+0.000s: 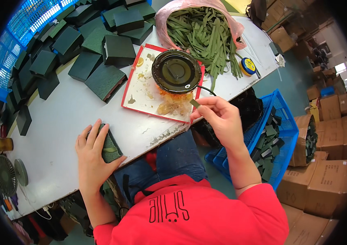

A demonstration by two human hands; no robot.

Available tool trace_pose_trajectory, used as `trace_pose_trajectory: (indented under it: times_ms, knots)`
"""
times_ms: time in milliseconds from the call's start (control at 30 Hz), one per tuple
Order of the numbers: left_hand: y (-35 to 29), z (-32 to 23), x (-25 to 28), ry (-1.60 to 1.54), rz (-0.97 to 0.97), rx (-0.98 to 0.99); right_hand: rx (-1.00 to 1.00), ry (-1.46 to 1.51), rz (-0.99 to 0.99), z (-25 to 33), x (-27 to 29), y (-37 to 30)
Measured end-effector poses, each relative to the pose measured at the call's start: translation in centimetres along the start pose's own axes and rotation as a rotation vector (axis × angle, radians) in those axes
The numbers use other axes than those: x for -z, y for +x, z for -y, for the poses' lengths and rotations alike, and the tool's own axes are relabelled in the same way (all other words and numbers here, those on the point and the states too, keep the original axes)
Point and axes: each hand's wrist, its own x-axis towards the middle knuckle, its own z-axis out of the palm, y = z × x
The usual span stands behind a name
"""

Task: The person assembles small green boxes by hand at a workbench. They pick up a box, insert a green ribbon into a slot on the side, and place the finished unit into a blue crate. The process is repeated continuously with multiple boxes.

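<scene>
My left hand point(94, 153) grips a small dark green box point(110, 148) at the table's near edge, fingers over its far side and thumb at its near corner. A lighter green strip lies across the box's face. Pinched between the thumb and fingers of my right hand point(224, 122) is a short olive-green ribbon strip point(195, 103). That strip is close to a round black pot point(176, 71) holding dark, shiny liquid. Amber, hardened drips point(172, 105) cling below the pot, on a white board with a red rim point(140, 109).
Many dark green boxes point(119, 50) are heaped at the back left, by a blue crate point(15, 51). Behind the pot, a pink plastic bag point(163, 25) spills green ribbon strips point(206, 34). A round yellow-and-blue tin point(248, 66) stands right. Blue baskets point(288, 134) of green pieces sit below the table.
</scene>
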Motion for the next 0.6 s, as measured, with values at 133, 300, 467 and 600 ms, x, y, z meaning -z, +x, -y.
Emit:
trace_pose_trajectory:
  times_ms: [133,300,467,600]
  knots:
    - [0.4,-0.3,0.1,-0.034,0.007,-0.016,-0.101,0.252,-0.043,-2.5,-0.5,1.5]
    - [0.1,-0.2,0.0,-0.040,0.003,-0.006,-0.145,0.452,-0.048,-2.8,-1.1,2.6]
    - [0.1,-0.1,0.0,-0.044,0.000,-0.008,-0.151,0.466,-0.046,-3.2,-1.2,2.9]
    - [0.1,-0.1,-0.1,-0.042,-0.002,-0.007,-0.177,0.432,-0.074,-2.8,-1.5,3.1]
